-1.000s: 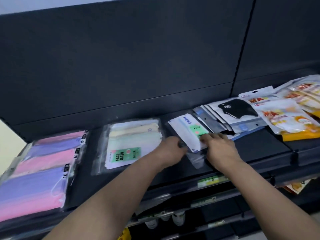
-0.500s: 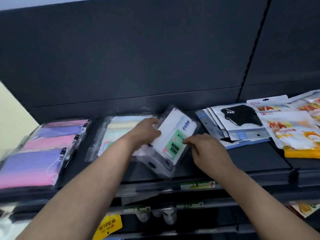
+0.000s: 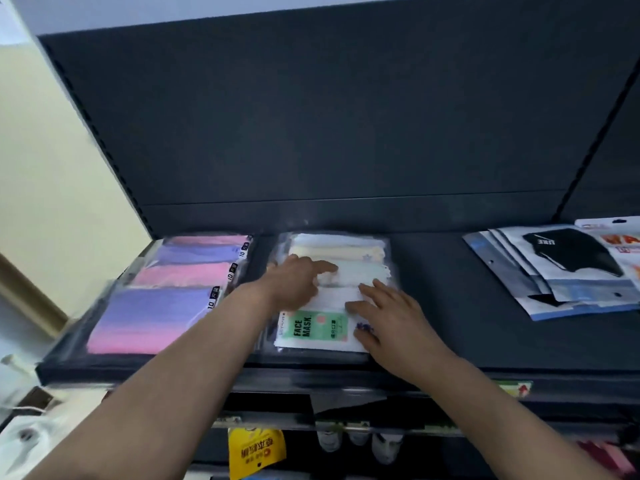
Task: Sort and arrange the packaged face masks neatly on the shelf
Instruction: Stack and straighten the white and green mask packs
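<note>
A clear pack of pastel face masks with a green FACE MASK label (image 3: 317, 329) lies flat on the dark shelf (image 3: 450, 327), on top of a like pack. My left hand (image 3: 294, 282) rests on its upper left part, forefinger stretched out. Flat on the pack's right side lies my right hand (image 3: 388, 317), fingers spread. To the left sits a stack of pink and purple mask packs (image 3: 173, 292). At the far right, black mask packs (image 3: 568, 265) are fanned out beside an orange-printed pack (image 3: 623, 240).
The shelf's dark back panel (image 3: 329, 116) rises behind the packs. A cream wall (image 3: 52, 185) stands at the left. Under the shelf edge hang a yellow packet (image 3: 256, 452) and small white bottles (image 3: 360, 441).
Both hands carried the green-labelled pack left and laid it flat on the pastel pack. They now press on it. The view has shifted left.
</note>
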### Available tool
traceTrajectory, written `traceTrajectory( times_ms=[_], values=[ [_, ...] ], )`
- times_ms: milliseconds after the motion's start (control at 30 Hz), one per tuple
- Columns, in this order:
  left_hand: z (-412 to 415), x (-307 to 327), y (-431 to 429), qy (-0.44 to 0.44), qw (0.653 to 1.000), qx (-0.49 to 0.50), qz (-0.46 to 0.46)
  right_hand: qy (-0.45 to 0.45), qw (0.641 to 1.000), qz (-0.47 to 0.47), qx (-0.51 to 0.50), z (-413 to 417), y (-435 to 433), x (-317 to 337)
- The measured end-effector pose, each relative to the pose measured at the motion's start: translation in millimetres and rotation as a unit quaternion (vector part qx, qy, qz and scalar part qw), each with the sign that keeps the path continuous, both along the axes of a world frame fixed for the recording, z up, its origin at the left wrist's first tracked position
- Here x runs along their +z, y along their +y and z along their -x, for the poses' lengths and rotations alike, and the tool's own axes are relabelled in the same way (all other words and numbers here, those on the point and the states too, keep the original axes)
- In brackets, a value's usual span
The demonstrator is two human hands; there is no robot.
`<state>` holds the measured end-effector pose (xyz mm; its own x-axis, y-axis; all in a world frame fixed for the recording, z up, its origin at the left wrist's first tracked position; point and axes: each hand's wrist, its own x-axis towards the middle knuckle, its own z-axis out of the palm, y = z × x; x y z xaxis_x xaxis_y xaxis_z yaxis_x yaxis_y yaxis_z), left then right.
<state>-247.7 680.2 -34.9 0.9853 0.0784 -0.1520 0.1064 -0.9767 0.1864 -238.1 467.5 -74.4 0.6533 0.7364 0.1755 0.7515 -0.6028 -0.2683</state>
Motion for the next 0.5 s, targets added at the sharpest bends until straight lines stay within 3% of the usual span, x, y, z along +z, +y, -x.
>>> traceTrajectory(
  times_ms=[200, 367, 500],
  values=[
    [-1.5, -9.2, 27.4, -0.079, 0.997, -0.015, 0.004, 0.016, 0.996, -0.015, -0.083, 5.2, 15.8, -1.1],
    [-0.2, -22.9, 30.2, -0.002, 0.997, -0.073, -0.017, 0.017, 0.986, 0.005, -0.163, 11.7, 22.0, 4.2],
    [-5.6, -16.0, 34.0, -0.027, 0.995, -0.086, -0.033, 0.084, 0.981, 0.037, -0.172, 18.6, 29.1, 2.1]
  ],
)
